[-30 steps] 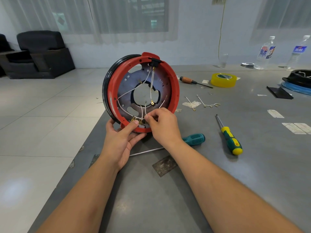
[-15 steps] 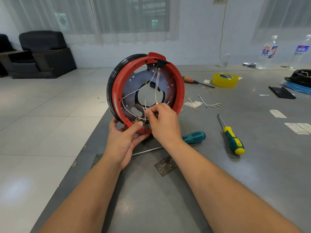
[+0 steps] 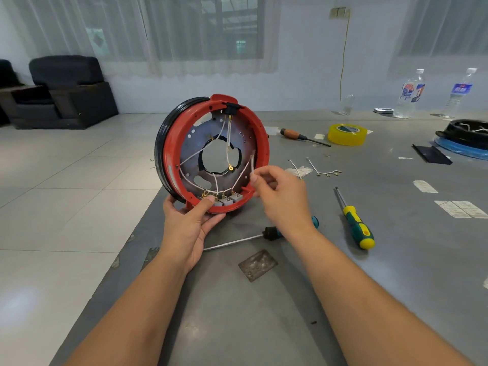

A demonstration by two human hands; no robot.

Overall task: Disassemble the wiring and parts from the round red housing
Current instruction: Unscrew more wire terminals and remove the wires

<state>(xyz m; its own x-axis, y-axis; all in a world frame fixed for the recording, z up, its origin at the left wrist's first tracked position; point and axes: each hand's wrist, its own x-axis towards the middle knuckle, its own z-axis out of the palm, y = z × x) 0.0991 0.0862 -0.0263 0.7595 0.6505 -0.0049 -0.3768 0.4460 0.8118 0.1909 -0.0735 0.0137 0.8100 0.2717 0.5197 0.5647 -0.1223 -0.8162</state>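
Left of centre, on the near edge of the grey bench (image 3: pixel 396 286), round red housing (image 3: pixel 169 165) stood on its rim, open face toward the camera. Left hand (image 3: pixel 190 228) cupped under the lower rim, thumb pressed over the small grey terminal blocks (image 3: pixel 227 200) at the bottom, fingers curled behind; grip closed on the housing. Inside the shell: a grey metal plate (image 3: pixel 190 149) with a central hole, thin white wires (image 3: pixel 195 154) looping from a black switch (image 3: pixel 232 105) at the top down to the blocks, one ending in a brass ring lug (image 3: pixel 231 168). Probably a light, stiff plastic shell, safest held by the rim as now; wires soft and thin, best pulled at the brass ends rather than mid-length, likely to snap or fray otherwise. Just right of the housing, right hand (image 3: pixel 280 196) raised, thumb and forefinger pinching a loose white wire end (image 3: pixel 252 165). Further right on the bench, two pulled wire pieces (image 3: pixel 320 169), a green and yellow screwdriver (image 3: pixel 356 223), a roll of yellow tape (image 3: pixel 347 134), a black tray (image 3: pixel 464 133) holding white wires.
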